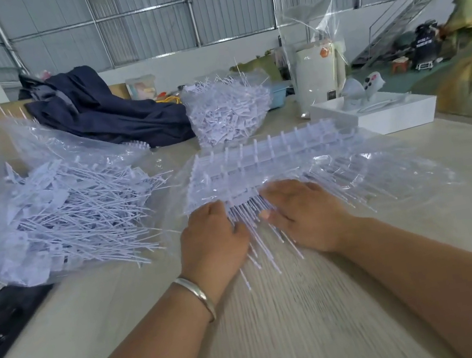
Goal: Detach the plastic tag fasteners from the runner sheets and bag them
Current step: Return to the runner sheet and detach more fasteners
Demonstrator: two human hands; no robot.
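Observation:
A stack of white runner sheets (259, 159) lies on a clear plastic bag at the table's middle, its thin fastener tails pointing toward me. My left hand (212, 239) grips the tails at the stack's near left edge, fingers curled under. My right hand (304, 214) lies over the tails (251, 217) on the right, thumb pinching them. A clear bag heaped with loose fasteners (55, 217) lies to the left. Another filled bag (226, 111) stands behind the stack.
A dark blue garment (100, 114) lies at the back left. A white box (375, 116) and a white cylinder (320, 75) wrapped in clear film stand at the back right. A black strip (4, 320) lies along the table's left edge.

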